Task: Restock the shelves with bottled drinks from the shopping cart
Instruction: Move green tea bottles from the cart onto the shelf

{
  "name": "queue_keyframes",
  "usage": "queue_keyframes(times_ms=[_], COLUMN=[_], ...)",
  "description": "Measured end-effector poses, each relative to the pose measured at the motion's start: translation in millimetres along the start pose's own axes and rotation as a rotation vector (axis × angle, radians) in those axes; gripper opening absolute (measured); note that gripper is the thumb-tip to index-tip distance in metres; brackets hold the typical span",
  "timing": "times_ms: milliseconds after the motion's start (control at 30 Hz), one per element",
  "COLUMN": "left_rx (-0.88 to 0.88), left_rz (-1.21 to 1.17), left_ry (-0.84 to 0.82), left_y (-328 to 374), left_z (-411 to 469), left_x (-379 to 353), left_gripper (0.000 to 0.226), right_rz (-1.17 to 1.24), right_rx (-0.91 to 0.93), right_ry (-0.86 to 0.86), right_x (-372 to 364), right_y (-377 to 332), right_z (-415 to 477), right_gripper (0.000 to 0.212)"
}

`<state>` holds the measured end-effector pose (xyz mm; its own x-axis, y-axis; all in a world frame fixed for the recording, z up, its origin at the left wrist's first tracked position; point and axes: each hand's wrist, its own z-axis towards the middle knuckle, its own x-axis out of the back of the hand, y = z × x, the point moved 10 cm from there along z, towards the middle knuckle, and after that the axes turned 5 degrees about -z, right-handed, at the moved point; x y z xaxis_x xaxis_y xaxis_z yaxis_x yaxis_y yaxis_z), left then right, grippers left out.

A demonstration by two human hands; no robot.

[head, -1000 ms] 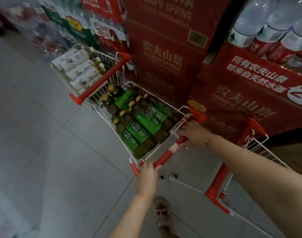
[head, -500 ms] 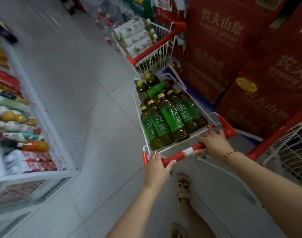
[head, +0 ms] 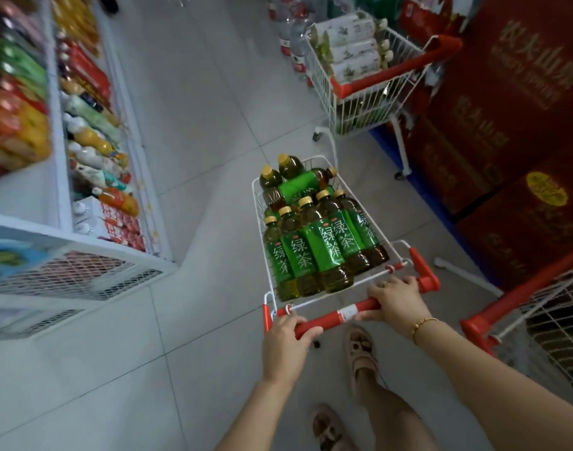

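Looks down on a tiled shop aisle. Grips the red handle [head: 334, 318] of a white wire shopping cart [head: 256, 203] with left hand [head: 286, 349] and right hand [head: 397, 302], both clenched round it. Carries green tea bottles [head: 314, 245] packed inside the cart, with stocked shelves [head: 59, 131] to the left.

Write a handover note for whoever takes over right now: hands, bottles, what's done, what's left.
Left hand: grips the handle of the shopping cart near its left end.
Right hand: grips the same handle near its right end.
Green tea bottles: all in the cart, most lying side by side, one crosswise on top at the far end.
Shelves: on the left, stocked with drinks.
Done: no bottle in hand; the cart looks full.
Left: park by the shelves, move bottles across.
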<state>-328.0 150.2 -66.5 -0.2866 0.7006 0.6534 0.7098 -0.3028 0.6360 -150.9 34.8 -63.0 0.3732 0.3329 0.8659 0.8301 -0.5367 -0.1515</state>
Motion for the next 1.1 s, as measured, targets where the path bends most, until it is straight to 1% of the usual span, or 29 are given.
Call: queue_keyframes(times_ms=[67,100,167,300,367,400,600,767,933,1100], left_rx=[-0.004,0.0,0.015,0.054,0.074,0.088,0.181,0.251,0.278,0.302], left_rz=[0.009,0.013,0.017,-0.003,-0.015,-0.017,-0.065,-0.111,-0.149,-0.195], left_ry=[0.0,0.0,0.008,0.023,0.041,0.044,0.042,0.053,0.069,0.115], left_y=[-10,-14,-24,-37,-40,-42,-51,-73,-95,-121], left_z=[9,15,29,62,81,90,148,191,231,271], left_x=[16,24,42,73,87,94,143,191,244,296], left_gripper=[0.029,0.029,0.03,0.031,0.03,0.03,0.032,0.029,0.021,0.019], right_rz=[0.014,0.024,0.028,-0.026,-0.069,-0.084,-0.136,-0.153,-0.21,-0.192], right_rx=[0.004,0.005,0.017,0.044,0.052,0.055,0.092,0.131,0.175,0.19], right_ry=[0.013,0.027,0.036,-0.005,-0.053,-0.079,-0.118,-0.15,-0.15,-0.115], right_x=[4,8,15,26,35,40,74,97,118,142], right_y=[-16,-23,-38,-59,-64,-67,-95,-131,-174,-217], right_z=[13,20,37,81,108,121,198,256,308,360], right_gripper=[0.108,0.108,0.1,0.082,0.069,0.066,0.064,0.064,0.069,0.07])
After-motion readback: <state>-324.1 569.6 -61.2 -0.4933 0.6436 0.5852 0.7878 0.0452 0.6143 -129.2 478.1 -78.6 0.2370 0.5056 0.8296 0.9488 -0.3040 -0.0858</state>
